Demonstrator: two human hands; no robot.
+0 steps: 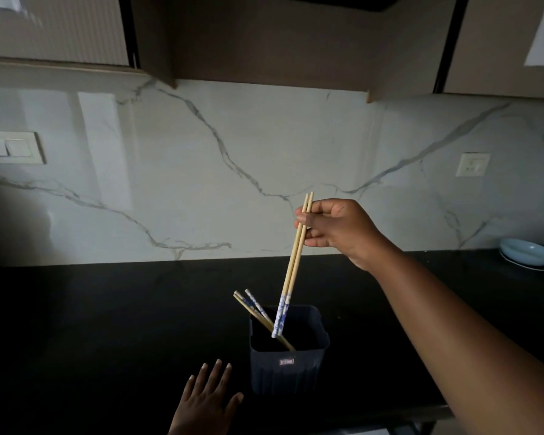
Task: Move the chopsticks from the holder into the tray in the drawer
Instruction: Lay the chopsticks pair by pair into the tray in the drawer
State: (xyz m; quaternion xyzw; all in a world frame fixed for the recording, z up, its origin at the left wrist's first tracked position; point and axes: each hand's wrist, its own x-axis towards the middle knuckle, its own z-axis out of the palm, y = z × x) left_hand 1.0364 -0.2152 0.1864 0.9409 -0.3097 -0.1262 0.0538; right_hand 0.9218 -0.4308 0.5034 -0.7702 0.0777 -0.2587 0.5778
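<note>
Partly hidden chopsticks [266, 320] inside holder [288, 365]

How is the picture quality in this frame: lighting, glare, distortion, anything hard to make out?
Head view: dim overall; the black counter and dark holder nearly merge. Soft glare streaks the marble wall at left. Wide-angle bending curves the cabinets. The chopsticks in the right hand are sharp; the left hand is cut off by the bottom edge.
</note>
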